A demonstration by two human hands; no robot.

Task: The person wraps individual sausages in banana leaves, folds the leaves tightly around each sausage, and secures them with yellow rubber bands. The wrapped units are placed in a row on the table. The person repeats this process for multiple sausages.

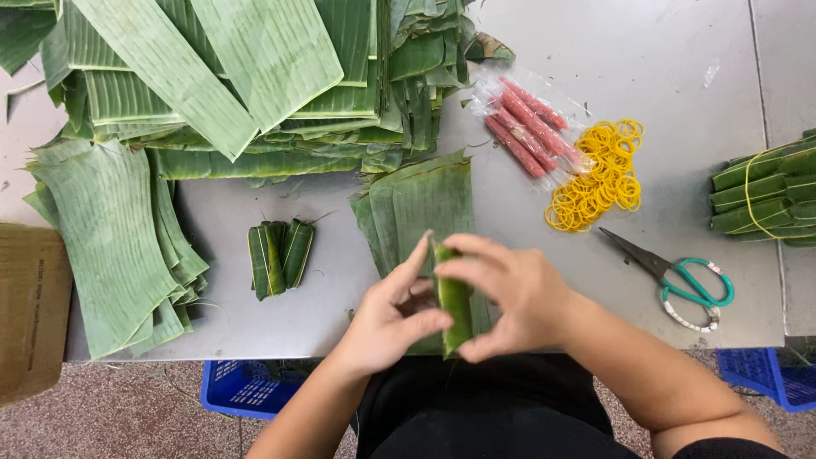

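Observation:
Both hands hold a small green leaf-wrapped roll (453, 299) upright near the table's front edge. My left hand (393, 316) pinches its lower side with thumb and fingers. My right hand (507, 293) curls around its top and right side. Under the hands lies a short stack of cut banana leaf pieces (416, 200). Three finished wrapped rolls (280, 256) lie together on the grey table (637, 51) to the left.
Big piles of banana leaves (229, 76) cover the back left. Pink sausages in clear wrap (527, 127), yellow rubber bands (599, 178) and green-handled scissors (680, 276) lie to the right. A tied bundle of rolls (765, 191) sits far right. Blue crates (246, 387) stand below; a cardboard box (30, 306) sits left.

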